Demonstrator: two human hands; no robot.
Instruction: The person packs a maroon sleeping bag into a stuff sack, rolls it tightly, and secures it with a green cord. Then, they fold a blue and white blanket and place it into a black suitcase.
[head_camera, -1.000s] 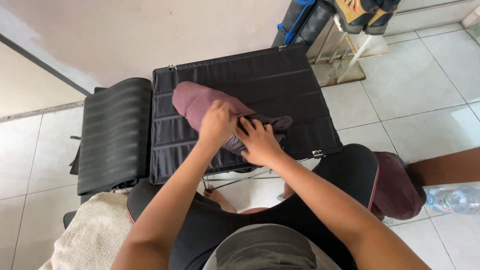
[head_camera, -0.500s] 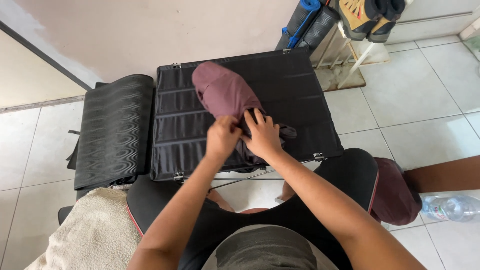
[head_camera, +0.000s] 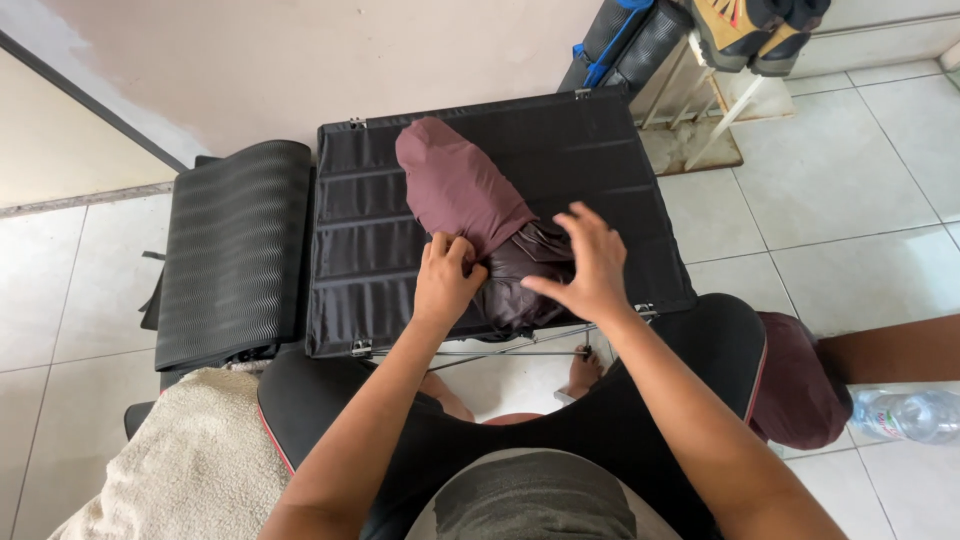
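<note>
The left hand (head_camera: 445, 280) pinches the dark red cloth (head_camera: 470, 205) near the black tabletop's (head_camera: 620, 180) front edge; the right hand (head_camera: 585, 265) hovers open, fingers spread, just above it.

We are losing the shoes (head_camera: 760, 30) at twelve o'clock past the top edge; at three o'clock, the clear bottle (head_camera: 915, 413) is running off-frame.
</note>
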